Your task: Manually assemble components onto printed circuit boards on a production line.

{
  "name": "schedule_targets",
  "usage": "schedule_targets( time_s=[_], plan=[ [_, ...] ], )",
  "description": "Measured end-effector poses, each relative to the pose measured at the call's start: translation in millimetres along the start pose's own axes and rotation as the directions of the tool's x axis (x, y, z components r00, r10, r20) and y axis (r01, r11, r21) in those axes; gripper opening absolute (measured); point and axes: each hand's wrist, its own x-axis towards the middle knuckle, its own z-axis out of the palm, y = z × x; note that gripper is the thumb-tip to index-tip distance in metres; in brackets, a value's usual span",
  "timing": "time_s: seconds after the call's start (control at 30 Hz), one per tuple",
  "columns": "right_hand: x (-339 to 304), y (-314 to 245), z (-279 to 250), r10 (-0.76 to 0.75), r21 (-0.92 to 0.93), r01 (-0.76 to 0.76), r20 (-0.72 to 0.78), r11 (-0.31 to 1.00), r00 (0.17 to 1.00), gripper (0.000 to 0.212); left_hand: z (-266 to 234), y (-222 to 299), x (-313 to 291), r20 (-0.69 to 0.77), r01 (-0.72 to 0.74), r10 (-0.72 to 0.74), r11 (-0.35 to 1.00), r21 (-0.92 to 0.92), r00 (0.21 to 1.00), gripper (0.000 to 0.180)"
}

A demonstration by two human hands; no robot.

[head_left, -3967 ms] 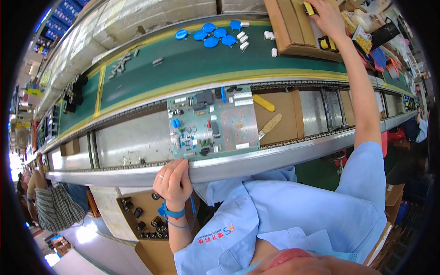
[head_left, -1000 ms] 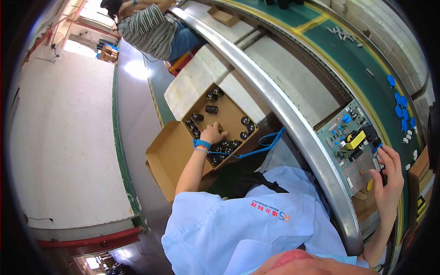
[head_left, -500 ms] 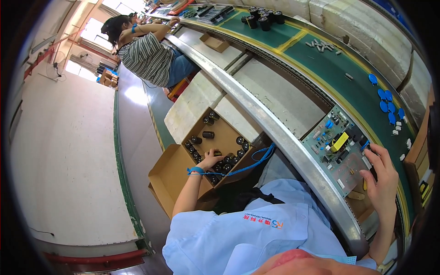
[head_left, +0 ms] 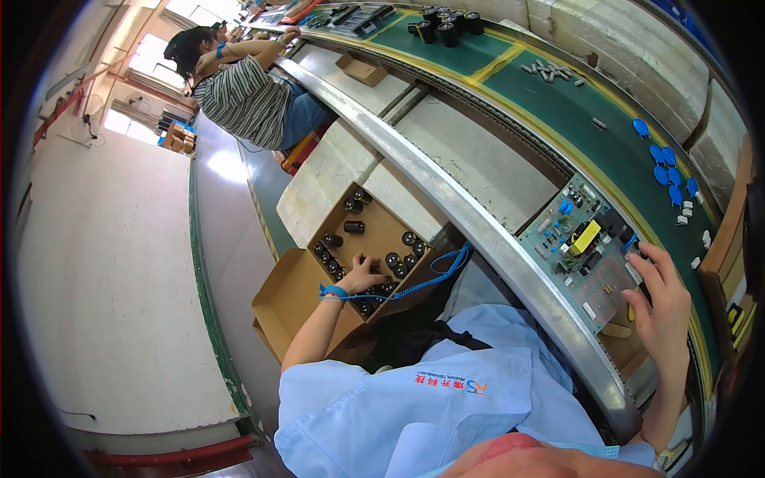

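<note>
My left hand [head_left: 361, 276] reaches into an open cardboard box [head_left: 381, 211] holding several black cylindrical capacitors [head_left: 354, 227]. Its fingers are spread among the capacitors; whether the fingertips touch one is hard to see. A blue wrist strap [head_left: 334, 291] with a coiled cord circles that wrist. Over the right edge of a populated circuit board [head_left: 586, 275], my right hand [head_left: 660, 299] is curved with thumb and fingers apart, its fingertips close to blue and white parts. A yellow transformer [head_left: 585, 237] stands in the middle of the board, which lies across the line's rails.
A metal rail [head_left: 446, 191] runs between me and the line. On the green work surface lie blue disc parts [head_left: 663, 163], small grey cylinders [head_left: 550, 72] and black capacitors [head_left: 448, 33]. A co-worker in a striped top [head_left: 243, 99] sits farther up the line.
My left hand has shifted slightly within the box, its fingers now spread where a capacitor lay. My right hand stays at the board. The whole view has moved slightly.
</note>
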Motion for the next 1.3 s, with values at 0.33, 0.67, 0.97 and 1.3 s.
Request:
schedule_targets(
  time_s=[0.33,0.67,0.97,1.3],
  plan=[
    [-0.9,4.5,1.0,-0.012,-0.018,0.013,0.039,1.0,0.999,0.044,-11.8,8.2,-14.0,-0.009,0.115,-0.123,0.947,-0.3,0.992,0.088],
    [-2.2,6.2,1.0,-0.027,-0.048,0.03,0.053,0.998,0.998,0.044,-6.5,7.2,-1.5,0.02,0.175,-0.175,0.954,-0.245,0.984,0.082],
    [1.4,7.8,3.0,-0.043,-0.022,0.044,0.054,0.999,0.998,0.043,38.9,10.8,-4.4,-0.5,-0.006,0.016,1.0,0.022,0.866,0.058],
    [2.3,5.1,-1.9,-0.069,-0.026,0.071,0.057,0.997,0.996,0.044,24.3,12.1,-13.6,-0.333,-0.213,0.254,0.965,0.155,0.908,0.05]
  ],
)
